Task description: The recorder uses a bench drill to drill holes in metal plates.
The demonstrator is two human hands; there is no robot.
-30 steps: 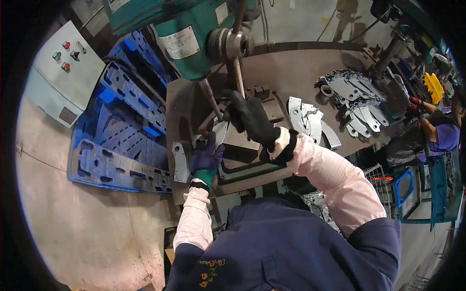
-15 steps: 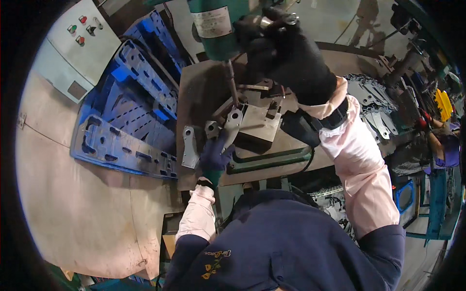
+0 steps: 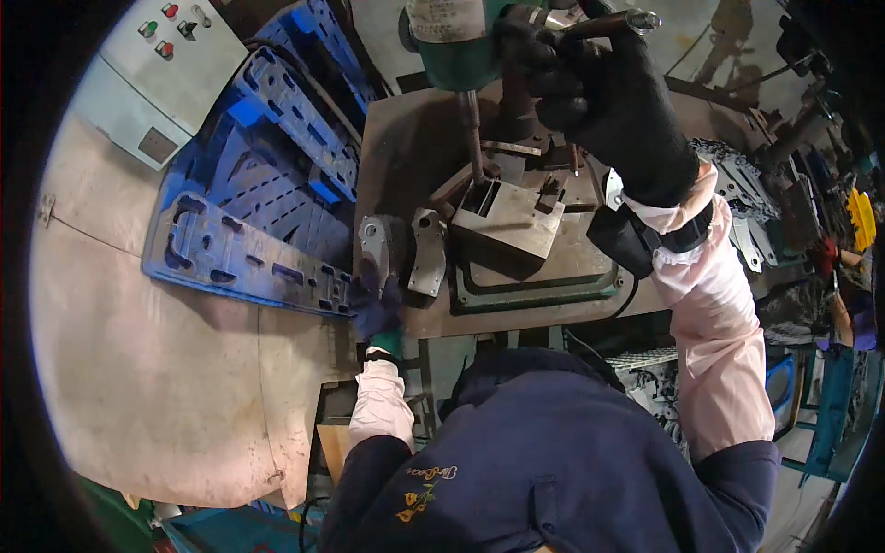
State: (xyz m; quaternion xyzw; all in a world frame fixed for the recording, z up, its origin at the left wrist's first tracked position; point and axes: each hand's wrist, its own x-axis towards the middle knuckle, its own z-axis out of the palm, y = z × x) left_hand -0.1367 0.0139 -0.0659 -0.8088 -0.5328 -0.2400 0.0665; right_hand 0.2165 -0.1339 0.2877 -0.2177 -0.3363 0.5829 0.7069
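Note:
At the left of the bench, my left hand [image 3: 376, 304], in a dark blue glove, has its fingers closed on the near end of a flat grey metal plate [image 3: 374, 238] with a round hole. To the right, a similar metal plate [image 3: 428, 256] lies untouched by the hand. My right hand [image 3: 618, 115], in a black glove, is raised with its fingers wrapped round the drill press handle [image 3: 604, 26]. The drill press spindle [image 3: 472, 138] points down at the back left corner of a steel block fixture [image 3: 512, 217]. Its tip is partly hidden there.
A green machine base [image 3: 544, 293] lies under the fixture. Blue plastic pallets [image 3: 249, 253] and a grey control box [image 3: 157, 78] with buttons stand at the left. Several metal plates [image 3: 747, 203] are piled at the right. A co-worker's arm [image 3: 839, 309] shows at the far right.
My left hand has let go of a plate beside the fixture and moved left onto another one. My right hand stays on the handle. The whole view has shifted slightly.

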